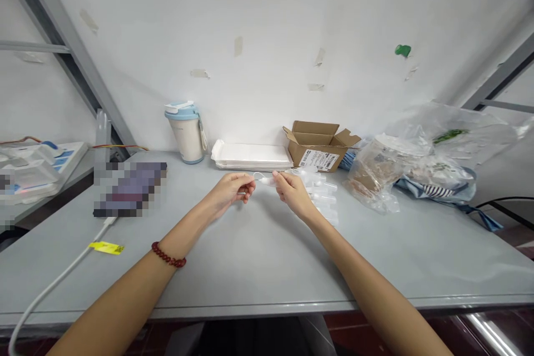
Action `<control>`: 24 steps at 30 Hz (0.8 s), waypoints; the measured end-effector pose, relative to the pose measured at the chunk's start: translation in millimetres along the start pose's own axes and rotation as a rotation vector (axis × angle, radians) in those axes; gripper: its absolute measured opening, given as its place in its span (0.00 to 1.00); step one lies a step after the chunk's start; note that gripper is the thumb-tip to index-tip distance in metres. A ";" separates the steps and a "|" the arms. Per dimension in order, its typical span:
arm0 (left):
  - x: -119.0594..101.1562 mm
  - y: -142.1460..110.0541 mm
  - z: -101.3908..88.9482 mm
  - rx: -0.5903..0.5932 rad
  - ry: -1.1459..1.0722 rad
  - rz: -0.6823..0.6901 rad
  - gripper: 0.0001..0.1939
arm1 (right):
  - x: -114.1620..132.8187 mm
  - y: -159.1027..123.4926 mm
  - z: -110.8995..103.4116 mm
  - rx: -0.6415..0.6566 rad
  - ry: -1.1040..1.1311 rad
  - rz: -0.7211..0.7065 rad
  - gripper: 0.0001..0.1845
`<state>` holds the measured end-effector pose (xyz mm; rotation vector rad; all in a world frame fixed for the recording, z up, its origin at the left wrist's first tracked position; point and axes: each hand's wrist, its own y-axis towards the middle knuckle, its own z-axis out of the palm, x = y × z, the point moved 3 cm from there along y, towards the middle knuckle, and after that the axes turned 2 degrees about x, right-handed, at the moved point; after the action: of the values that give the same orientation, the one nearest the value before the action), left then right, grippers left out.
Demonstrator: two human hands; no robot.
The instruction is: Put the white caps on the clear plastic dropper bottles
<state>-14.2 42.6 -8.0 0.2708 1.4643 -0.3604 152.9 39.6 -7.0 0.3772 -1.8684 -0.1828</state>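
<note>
Above the middle of the grey table, my left hand (pixel 232 192) pinches one end of a thin white looped cord (pixel 259 173) between thumb and forefinger. Facing it, my right hand (pixel 293 192) is closed on a small white tube-like piece (pixel 267 181) from which the cord seems to come. The exact kind of this piece is too small to make out, and my right fingers hide part of it. Several translucent plastic pieces (pixel 327 199) lie in a row on the table just right of my right hand, partly covered by it.
Along the wall stand a cup with a blue lid (pixel 186 132), a stack of white sheets (pixel 254 156) and an open cardboard box (pixel 317 147). Clear plastic bags (pixel 377 172) lie at right. A blurred-out phone-like device (pixel 132 189) with a white cable (pixel 62 275) rests at left.
</note>
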 end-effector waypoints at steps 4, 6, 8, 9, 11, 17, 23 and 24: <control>4.2 1.6 -1.8 -0.001 0.013 -0.032 0.13 | -3.5 0.7 2.2 0.001 -0.022 -0.008 0.26; 4.5 1.3 -1.1 0.002 0.014 -0.032 0.13 | -5.6 0.9 3.9 -0.001 -0.017 -0.011 0.26; 3.6 0.3 0.7 -0.001 0.014 -0.025 0.13 | -7.4 0.8 5.7 -0.003 -0.006 -0.010 0.26; 3.0 -0.2 1.8 -0.003 0.011 -0.019 0.13 | -8.1 0.5 6.4 -0.004 -0.001 -0.008 0.26; 2.3 -1.0 3.8 0.001 0.007 -0.015 0.13 | -8.7 -0.1 7.5 -0.008 0.005 -0.004 0.25; 6.1 -0.2 3.1 0.017 0.016 0.001 0.13 | -8.8 -1.9 9.7 -0.005 -0.011 -0.015 0.23; 9.9 0.9 -0.1 0.014 0.076 -0.017 0.13 | -11.1 -5.7 15.1 -0.016 -0.078 0.005 0.22; 9.9 0.8 -0.2 0.012 0.081 -0.019 0.13 | -11.1 -6.5 15.7 -0.020 -0.095 0.010 0.21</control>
<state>-13.4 42.7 -17.9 0.2840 1.5458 -0.3773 142.3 36.4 -24.1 0.3506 -1.9607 -0.2153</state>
